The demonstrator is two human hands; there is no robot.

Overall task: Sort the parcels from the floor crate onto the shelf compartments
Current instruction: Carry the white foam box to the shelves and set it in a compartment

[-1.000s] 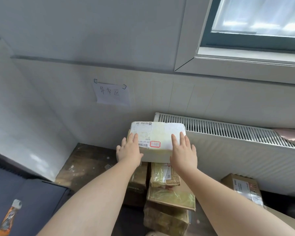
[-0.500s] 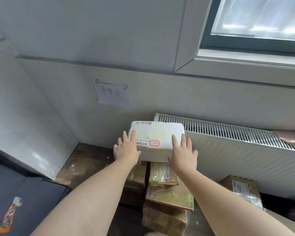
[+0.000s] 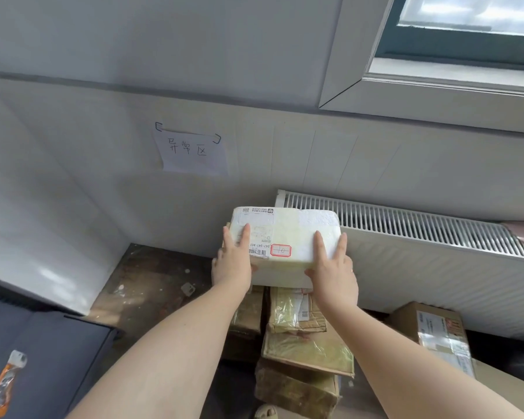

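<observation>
Head view: a person's left hand [image 3: 232, 264] and right hand [image 3: 333, 276] lie spread, fingers straight, on top of a white parcel [image 3: 285, 234] (a red-framed sticker shows between them), thumbs at its near side. The parcel is at the far edge of a stack of brown parcels [image 3: 306, 343] on the floor [image 3: 152, 282], just beside a white radiator [image 3: 436, 237] and below a handwritten paper sign [image 3: 194, 152]. A labelled cardboard box [image 3: 436, 331] lies right of the stack.

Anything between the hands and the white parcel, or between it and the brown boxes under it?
Nothing visible. The left hand and right hand lie flat on the white parcel, which sits directly over the brown boxes, no gap showing. No shelf is in view.
</observation>
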